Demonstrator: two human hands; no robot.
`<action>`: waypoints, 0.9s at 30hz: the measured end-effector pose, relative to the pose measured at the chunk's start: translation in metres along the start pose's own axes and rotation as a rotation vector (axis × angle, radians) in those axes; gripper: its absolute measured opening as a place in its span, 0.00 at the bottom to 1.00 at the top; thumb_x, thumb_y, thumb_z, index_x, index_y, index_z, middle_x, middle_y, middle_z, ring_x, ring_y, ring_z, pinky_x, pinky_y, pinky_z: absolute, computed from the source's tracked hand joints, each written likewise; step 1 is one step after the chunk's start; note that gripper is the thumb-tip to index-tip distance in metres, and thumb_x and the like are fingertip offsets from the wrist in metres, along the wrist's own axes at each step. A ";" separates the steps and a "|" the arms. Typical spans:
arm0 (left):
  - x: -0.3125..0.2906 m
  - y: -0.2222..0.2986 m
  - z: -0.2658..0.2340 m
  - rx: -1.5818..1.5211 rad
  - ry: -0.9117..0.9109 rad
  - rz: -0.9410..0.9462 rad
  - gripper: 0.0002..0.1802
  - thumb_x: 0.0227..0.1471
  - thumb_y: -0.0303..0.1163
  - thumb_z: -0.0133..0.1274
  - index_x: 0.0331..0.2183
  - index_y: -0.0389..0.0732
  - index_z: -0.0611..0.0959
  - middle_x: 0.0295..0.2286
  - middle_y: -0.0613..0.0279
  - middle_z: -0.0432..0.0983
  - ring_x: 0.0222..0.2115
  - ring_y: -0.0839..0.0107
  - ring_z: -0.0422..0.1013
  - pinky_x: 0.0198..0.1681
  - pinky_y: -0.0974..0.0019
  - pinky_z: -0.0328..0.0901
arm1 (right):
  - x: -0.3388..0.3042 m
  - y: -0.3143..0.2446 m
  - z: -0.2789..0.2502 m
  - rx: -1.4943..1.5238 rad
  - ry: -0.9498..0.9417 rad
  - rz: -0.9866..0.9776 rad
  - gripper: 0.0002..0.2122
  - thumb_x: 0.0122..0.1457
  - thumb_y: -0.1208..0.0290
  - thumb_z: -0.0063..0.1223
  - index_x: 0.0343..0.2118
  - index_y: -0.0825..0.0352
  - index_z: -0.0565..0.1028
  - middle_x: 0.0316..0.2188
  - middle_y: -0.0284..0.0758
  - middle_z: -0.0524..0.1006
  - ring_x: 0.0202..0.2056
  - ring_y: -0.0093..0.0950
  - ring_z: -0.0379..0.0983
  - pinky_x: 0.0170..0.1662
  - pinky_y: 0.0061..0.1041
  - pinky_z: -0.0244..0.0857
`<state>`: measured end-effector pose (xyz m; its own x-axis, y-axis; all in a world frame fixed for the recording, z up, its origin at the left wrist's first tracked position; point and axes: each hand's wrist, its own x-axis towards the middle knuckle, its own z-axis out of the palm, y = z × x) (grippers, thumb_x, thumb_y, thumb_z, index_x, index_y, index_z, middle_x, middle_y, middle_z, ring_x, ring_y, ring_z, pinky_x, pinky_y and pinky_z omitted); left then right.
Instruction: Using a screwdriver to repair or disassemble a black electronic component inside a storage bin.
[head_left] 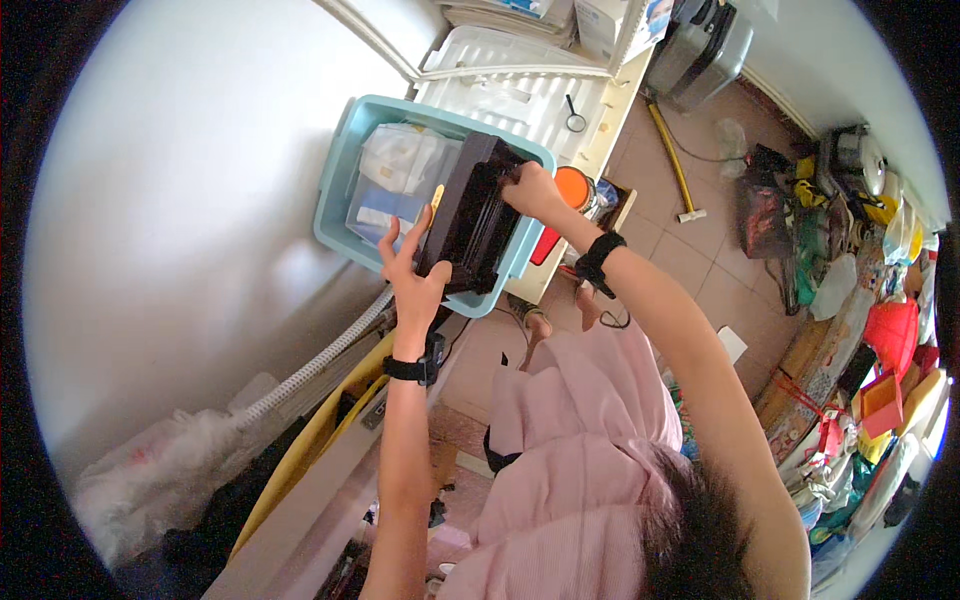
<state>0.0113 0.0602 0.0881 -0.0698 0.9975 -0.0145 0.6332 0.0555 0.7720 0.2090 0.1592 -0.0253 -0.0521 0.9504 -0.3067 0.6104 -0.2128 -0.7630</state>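
A dark, long rectangular case [462, 215] lies tilted over the right part of a light blue plastic tub [333, 200]. My left hand [412, 275] rests against the case's near left corner, its fingers spread and the thumb at the edge. My right hand [533, 190] is closed at the far right side of the case; its fingertips reach inside, and what they pinch is hidden. Left of the case, a clear plastic box [365, 205] with white packets [400, 155] sits in the tub. A small yellow piece [437, 196] shows beside my left fingertips.
Beyond the tub are a white ridged lid [480, 75] and a magnifying glass [575, 120]. An orange round lid [573, 187] stands beside my right wrist. A yellow-handled hammer [670, 155] and a grey suitcase [700, 55] occupy the tiled floor. Bags crowd the right; a ribbed hose [310, 370] runs left.
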 end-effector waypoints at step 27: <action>-0.003 -0.004 0.000 -0.059 0.026 -0.139 0.43 0.30 0.27 0.54 0.54 0.66 0.76 0.59 0.52 0.53 0.59 0.51 0.52 0.63 0.50 0.41 | -0.010 -0.008 -0.029 0.790 -0.386 0.407 0.06 0.57 0.74 0.49 0.34 0.69 0.77 0.21 0.34 0.74 0.13 0.19 0.53 0.13 0.18 0.46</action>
<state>0.0088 0.0565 0.0850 -0.1740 0.9788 -0.1084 0.5694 0.1898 0.7998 0.2277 0.1584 0.0003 -0.2963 0.6604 -0.6899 -0.0606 -0.7339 -0.6765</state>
